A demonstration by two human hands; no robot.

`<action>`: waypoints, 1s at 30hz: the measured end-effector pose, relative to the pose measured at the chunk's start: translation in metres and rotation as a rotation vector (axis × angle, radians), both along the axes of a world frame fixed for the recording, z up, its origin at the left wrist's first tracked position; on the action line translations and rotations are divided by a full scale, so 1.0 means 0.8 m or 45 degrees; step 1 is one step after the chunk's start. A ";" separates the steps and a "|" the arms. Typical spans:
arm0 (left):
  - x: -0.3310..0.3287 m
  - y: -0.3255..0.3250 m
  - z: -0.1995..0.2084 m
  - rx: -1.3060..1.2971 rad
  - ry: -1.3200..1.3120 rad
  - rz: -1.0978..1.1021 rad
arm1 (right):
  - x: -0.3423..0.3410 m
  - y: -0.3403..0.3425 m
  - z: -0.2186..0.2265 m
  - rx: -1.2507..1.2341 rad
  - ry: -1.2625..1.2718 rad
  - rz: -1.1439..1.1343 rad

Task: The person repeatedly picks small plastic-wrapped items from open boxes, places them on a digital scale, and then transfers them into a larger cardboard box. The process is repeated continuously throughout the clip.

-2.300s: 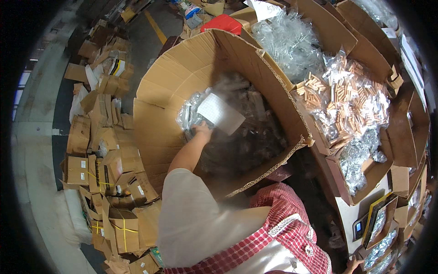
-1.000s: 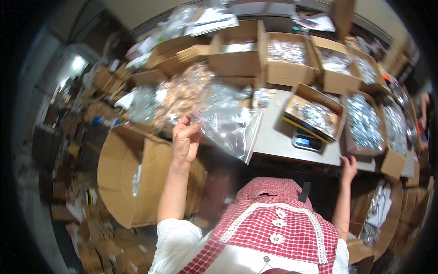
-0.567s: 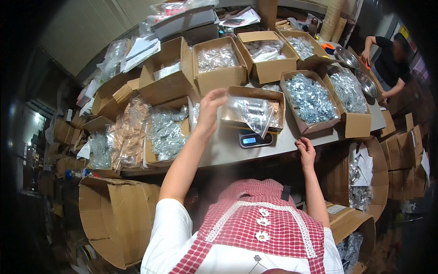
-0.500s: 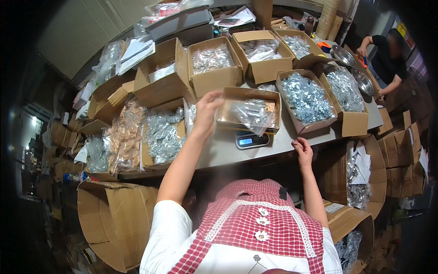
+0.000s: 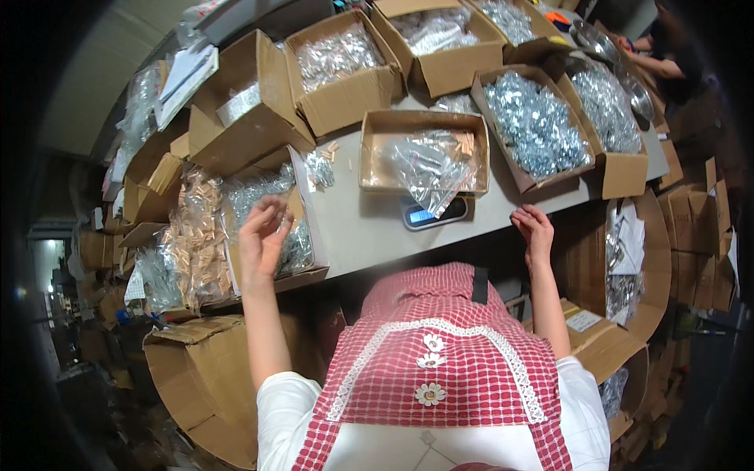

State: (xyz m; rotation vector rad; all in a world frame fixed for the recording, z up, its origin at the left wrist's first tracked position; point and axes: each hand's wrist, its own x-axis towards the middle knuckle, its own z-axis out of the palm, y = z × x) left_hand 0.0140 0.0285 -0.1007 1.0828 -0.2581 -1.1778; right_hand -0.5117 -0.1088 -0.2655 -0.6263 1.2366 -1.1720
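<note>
My left hand (image 5: 265, 235) hovers over a carton (image 5: 316, 235) of small silvery metal parts. Its fingers are loosely curled and apart, a little blurred, with nothing visible in them. My right hand (image 5: 536, 234) is by the table's front edge, right of the scale, fingers half bent and seemingly empty. Between the hands, a shallow cardboard box (image 5: 377, 188) sits on a small digital scale (image 5: 451, 217) with a lit display. Inside the box, a clear plastic bag (image 5: 424, 169) of parts hangs over the front rim; small wooden dowels (image 5: 465, 146) show at the right.
A bag of wooden dowels (image 5: 200, 235) stands far left. Loose silvery parts (image 5: 319, 168) lie left of the shallow box. Open cartons of bagged hardware (image 5: 342, 59) line the back; a carton of shiny metal pieces (image 5: 534, 125) is at right. A co-worker's arm (image 5: 656, 64) shows far right.
My left hand has let go of the shallow box and moved left, over the carton of metal parts. The right hand's fingers have loosened near the table edge. The view has shifted.
</note>
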 end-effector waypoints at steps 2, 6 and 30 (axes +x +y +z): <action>0.004 0.012 0.009 0.070 0.000 -0.003 | 0.004 0.012 0.015 0.090 0.062 0.078; -0.012 0.003 0.021 0.217 -0.137 -0.184 | 0.022 0.024 0.037 0.148 0.195 0.217; -0.143 -0.142 -0.005 0.366 -0.559 -0.277 | 0.109 -0.076 0.140 0.257 0.068 0.668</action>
